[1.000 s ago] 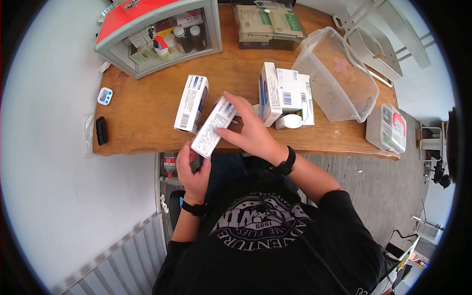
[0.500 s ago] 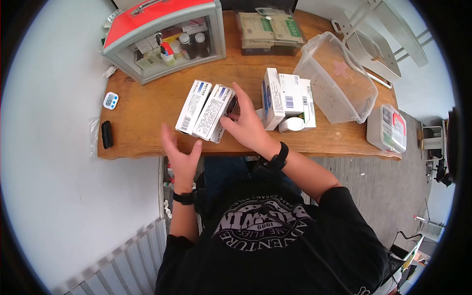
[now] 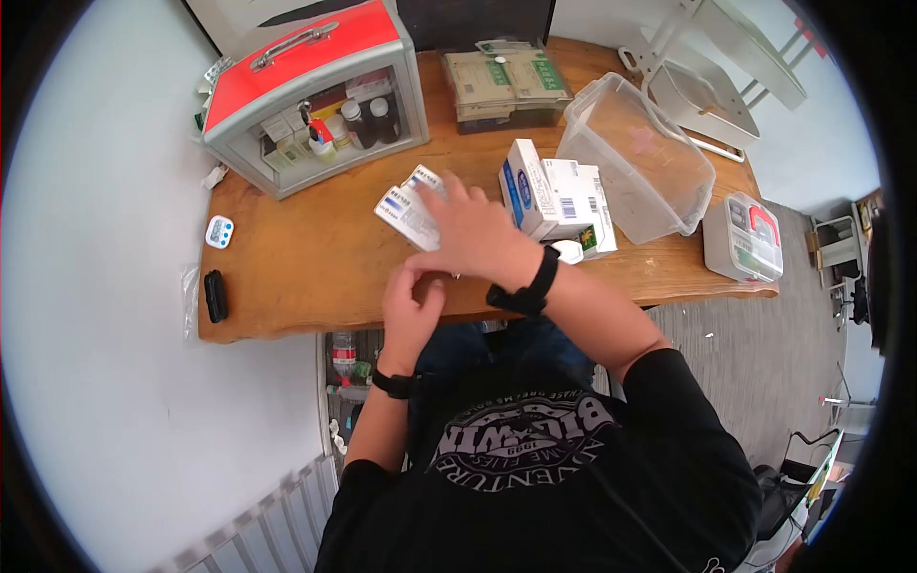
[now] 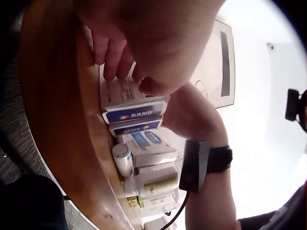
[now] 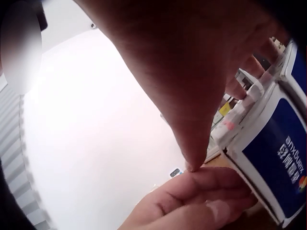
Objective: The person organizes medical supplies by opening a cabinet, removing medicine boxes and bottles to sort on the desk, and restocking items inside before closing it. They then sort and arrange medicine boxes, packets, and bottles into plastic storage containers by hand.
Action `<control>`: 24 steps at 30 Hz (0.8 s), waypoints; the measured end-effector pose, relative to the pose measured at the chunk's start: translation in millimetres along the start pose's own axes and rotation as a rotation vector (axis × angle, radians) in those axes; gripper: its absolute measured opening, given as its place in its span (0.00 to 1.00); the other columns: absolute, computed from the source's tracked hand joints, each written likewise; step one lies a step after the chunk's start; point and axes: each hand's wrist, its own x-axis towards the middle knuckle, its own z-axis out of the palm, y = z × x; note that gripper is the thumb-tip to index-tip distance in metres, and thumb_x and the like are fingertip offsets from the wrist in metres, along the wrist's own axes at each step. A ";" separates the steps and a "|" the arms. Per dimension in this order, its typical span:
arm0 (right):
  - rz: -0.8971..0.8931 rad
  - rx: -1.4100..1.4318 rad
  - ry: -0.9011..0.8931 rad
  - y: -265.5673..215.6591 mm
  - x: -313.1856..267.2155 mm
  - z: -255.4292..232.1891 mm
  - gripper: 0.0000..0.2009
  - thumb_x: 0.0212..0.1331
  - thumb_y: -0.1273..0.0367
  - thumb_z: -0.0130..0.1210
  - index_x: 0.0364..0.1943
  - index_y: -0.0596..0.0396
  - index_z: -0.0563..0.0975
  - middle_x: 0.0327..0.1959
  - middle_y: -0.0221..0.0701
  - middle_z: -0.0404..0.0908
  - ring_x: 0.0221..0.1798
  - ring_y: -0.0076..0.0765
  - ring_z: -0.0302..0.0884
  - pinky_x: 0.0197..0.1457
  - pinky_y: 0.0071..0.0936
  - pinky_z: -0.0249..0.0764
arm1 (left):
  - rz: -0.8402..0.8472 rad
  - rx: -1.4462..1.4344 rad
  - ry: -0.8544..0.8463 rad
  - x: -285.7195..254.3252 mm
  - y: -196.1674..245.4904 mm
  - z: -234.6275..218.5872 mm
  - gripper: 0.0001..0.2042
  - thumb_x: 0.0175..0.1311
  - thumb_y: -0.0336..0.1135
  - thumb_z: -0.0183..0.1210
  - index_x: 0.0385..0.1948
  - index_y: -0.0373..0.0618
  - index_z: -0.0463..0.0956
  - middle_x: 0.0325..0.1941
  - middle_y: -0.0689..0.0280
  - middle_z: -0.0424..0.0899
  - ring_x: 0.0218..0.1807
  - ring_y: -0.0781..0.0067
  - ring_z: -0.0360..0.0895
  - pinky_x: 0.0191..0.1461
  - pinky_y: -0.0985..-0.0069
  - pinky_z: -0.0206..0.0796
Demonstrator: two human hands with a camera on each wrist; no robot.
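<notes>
Two white boxes, a front one [image 3: 408, 218] and one behind it, stand close together on the wooden table [image 3: 306, 277]. My right hand [image 3: 482, 239] reaches over them with fingers spread on the upper edges; its thumb is near my left fingers. My left hand [image 3: 411, 320] is at their near end, fingers loosely bent. In the left wrist view, left fingers [image 4: 115, 57] lie against a box [image 4: 127, 91] with a blue end panel. The right wrist view has the right hand [image 5: 187, 81] above the left hand [image 5: 192, 201], beside a blue-panelled box [image 5: 276, 153].
Right of the hands stand more boxes [image 3: 573, 196] and a white bottle [image 3: 568, 251]. A clear bin [image 3: 635, 162] and lidded box [image 3: 743, 239] are farther right. Behind are a red-topped case [image 3: 310, 57] and packets [image 3: 506, 81]. A timer [image 3: 220, 232] and black object [image 3: 216, 296] lie left.
The box that both hands held was set against the other box. The pair now lies turned at a different angle. My left hand moved away, then back right towards the boxes.
</notes>
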 end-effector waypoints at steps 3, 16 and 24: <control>-0.005 -0.054 0.012 -15.1 4.7 14.8 0.51 0.50 0.46 0.67 0.79 0.49 0.61 0.80 0.56 0.56 0.67 0.70 0.72 0.65 0.54 0.76 | 0.048 0.205 0.019 7.7 -8.8 -23.9 0.07 0.69 0.24 0.57 0.45 0.35 0.79 0.46 0.58 0.81 0.45 0.65 0.80 0.51 0.69 0.73; -0.309 -0.087 0.000 -28.6 8.1 26.6 0.53 0.43 0.59 0.75 0.80 0.40 0.60 0.69 0.50 0.70 0.66 0.63 0.73 0.66 0.55 0.69 | -0.105 -0.382 0.243 22.5 -34.5 -49.1 0.29 0.87 0.49 0.32 0.74 0.32 0.61 0.73 0.49 0.71 0.74 0.59 0.69 0.78 0.62 0.60; -0.286 0.052 0.008 -30.3 -3.4 15.6 0.48 0.50 0.62 0.69 0.80 0.42 0.60 0.62 0.50 0.73 0.61 0.63 0.75 0.62 0.54 0.73 | -0.052 -0.461 0.319 19.6 -30.3 -48.9 0.37 0.85 0.61 0.28 0.76 0.34 0.59 0.76 0.48 0.69 0.75 0.55 0.69 0.78 0.58 0.60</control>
